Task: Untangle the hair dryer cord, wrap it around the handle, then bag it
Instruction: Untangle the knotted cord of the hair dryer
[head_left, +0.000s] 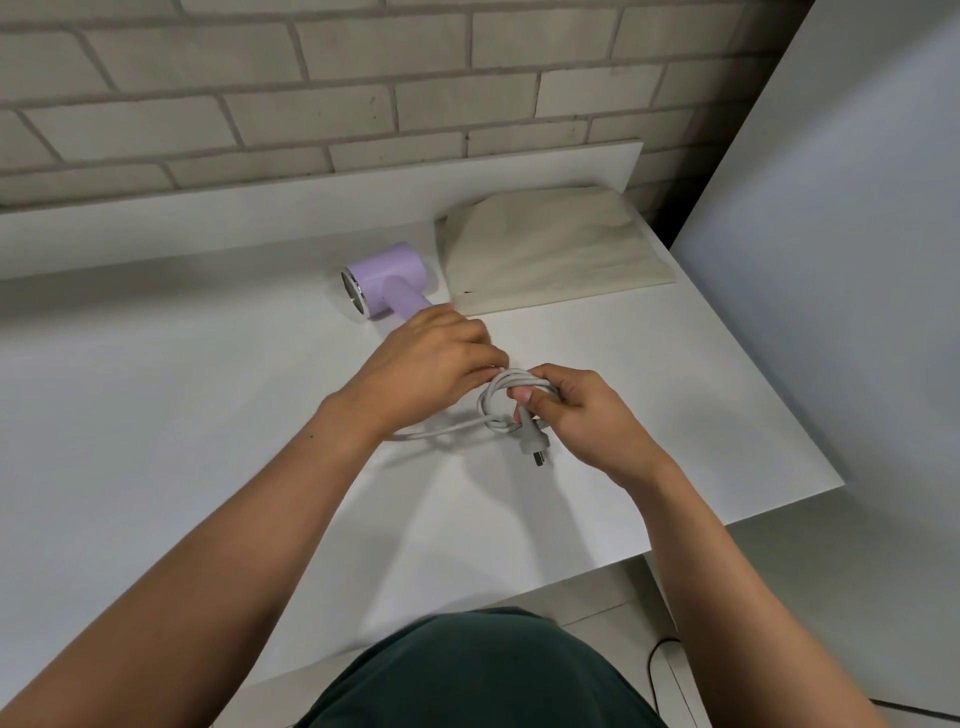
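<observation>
A lilac hair dryer (383, 278) lies on its side on the white table (156, 415), its handle pointing toward me. My left hand (431, 358) covers the end of the handle, and its fingertips pinch the grey cord (498, 400) where it is bunched in loops. My right hand (582, 415) grips the same looped bundle from the right, thumb over the strands. The grey plug (534, 447) hangs out below my right hand with its prongs pointing down. One strand runs left under my left wrist. A beige cloth bag (550, 249) lies flat behind the dryer on the right.
A brick wall (311, 78) stands behind a low white ledge (208, 223) at the table's back. A white panel (841, 260) rises on the right. The table's right edge runs diagonally close to my right arm, with floor below.
</observation>
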